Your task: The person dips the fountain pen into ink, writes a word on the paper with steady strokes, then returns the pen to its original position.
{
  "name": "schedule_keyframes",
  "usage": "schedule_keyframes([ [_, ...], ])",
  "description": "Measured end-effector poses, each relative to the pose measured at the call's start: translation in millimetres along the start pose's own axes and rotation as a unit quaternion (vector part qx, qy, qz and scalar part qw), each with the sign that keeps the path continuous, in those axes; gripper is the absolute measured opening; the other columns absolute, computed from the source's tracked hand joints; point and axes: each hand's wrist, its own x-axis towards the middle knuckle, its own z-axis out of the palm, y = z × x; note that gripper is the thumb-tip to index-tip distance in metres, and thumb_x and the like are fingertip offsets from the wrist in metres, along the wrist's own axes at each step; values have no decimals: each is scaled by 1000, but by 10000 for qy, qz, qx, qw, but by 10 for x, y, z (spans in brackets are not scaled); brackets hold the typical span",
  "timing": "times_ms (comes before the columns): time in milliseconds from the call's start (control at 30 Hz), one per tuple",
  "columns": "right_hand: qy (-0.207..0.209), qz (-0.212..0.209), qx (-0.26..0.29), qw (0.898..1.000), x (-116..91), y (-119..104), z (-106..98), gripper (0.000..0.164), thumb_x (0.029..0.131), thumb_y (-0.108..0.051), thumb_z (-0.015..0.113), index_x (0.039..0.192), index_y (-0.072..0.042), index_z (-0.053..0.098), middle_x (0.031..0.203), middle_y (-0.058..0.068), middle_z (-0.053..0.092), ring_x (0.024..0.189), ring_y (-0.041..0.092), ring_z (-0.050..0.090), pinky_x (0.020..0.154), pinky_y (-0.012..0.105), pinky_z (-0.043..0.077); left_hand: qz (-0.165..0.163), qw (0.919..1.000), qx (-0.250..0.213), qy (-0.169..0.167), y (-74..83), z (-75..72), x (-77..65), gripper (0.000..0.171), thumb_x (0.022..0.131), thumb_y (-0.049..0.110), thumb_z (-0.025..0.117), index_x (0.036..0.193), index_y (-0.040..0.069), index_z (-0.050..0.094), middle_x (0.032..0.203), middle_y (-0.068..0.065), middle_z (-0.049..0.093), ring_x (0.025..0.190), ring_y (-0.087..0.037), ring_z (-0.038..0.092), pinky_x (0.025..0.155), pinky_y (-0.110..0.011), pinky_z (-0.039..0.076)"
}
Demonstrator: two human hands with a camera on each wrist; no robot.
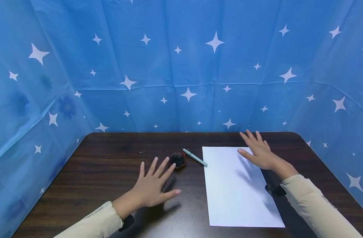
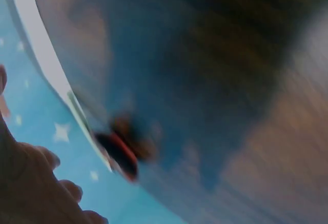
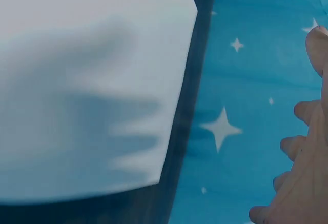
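Note:
My left hand hovers over the table with its fingers spread and holds nothing. Just beyond its fingertips lies a small dark object with reddish edges, blurred in the left wrist view. Beside that object a pale green pen lies slanted, its near end at the left edge of a white sheet of paper. Fingers apart and holding nothing, my right hand is raised above the paper's far right corner. Its shadow falls across the sheet in the right wrist view.
A dark wood-grain table with rounded far corners carries these things. Blue cloth with white stars hangs behind the table and along both sides. Dark bands show at both wrists below pale sleeves.

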Motion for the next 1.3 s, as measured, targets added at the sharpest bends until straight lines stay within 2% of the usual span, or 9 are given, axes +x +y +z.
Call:
schedule_keyframes([
  [133, -90, -89, 115, 9999, 107, -66, 130, 75, 99, -47, 46, 154, -7, 15, 159, 23, 2, 142, 48, -14, 105, 72, -6, 551, 9977, -111, -382, 223, 127, 30, 85, 87, 77, 34, 155, 29, 13, 162, 1, -2, 147, -35, -6, 106, -69, -9],
  [300, -162, -225, 314, 9991, 224, -138, 288, 74, 99, -48, 45, 155, -11, 15, 160, 21, 3, 143, 46, -13, 105, 72, -3, 1210, 9902, -284, -633, 451, 258, 42, 86, 88, 76, 33, 156, 29, 10, 162, 1, -3, 147, -36, -3, 105, -72, -5],
  [467, -159, -385, 418, 9983, 346, -205, 443, 74, 99, -49, 45, 155, -11, 15, 160, 20, 5, 143, 47, -9, 105, 72, 1, 1783, 9790, -463, -878, 576, 352, 47, 85, 89, 75, 32, 156, 30, 6, 162, 1, -3, 147, -36, -2, 106, -72, -1],
  [667, -201, -618, 600, 9961, 456, -326, 601, 72, 99, -46, 46, 155, -11, 17, 159, 21, 6, 143, 47, -6, 106, 71, 5, 2366, 9609, -596, -1311, 653, 358, 82, 79, 93, 68, 36, 155, 33, 1, 162, 4, -4, 148, -32, -1, 109, -68, 8],
  [967, -715, -798, 923, 9899, 602, -522, 796, 71, 99, -45, 47, 155, -12, 17, 160, 19, 6, 145, 41, -4, 110, 67, 8, 2802, 9387, -413, -1964, 626, 396, 97, 71, 97, 58, 38, 154, 38, 0, 161, 11, -7, 148, -24, -3, 113, -60, 13],
  [1100, -883, -880, 1113, 9859, 647, -550, 859, 70, 99, -44, 48, 155, -13, 18, 160, 18, 8, 146, 40, -2, 111, 65, 9, 2895, 9336, -314, -2086, 571, 445, 94, 69, 98, 57, 37, 152, 41, -1, 160, 13, -8, 148, -23, -5, 114, -59, 13],
  [1300, -1029, -1017, 1243, 9816, 748, -573, 944, 69, 99, -40, 52, 154, -12, 21, 159, 18, 13, 146, 40, 7, 111, 62, 16, 3008, 9304, -65, -2095, 537, 414, 81, 68, 97, 57, 39, 152, 42, 3, 161, 12, -9, 148, -23, -5, 115, -57, 11],
])
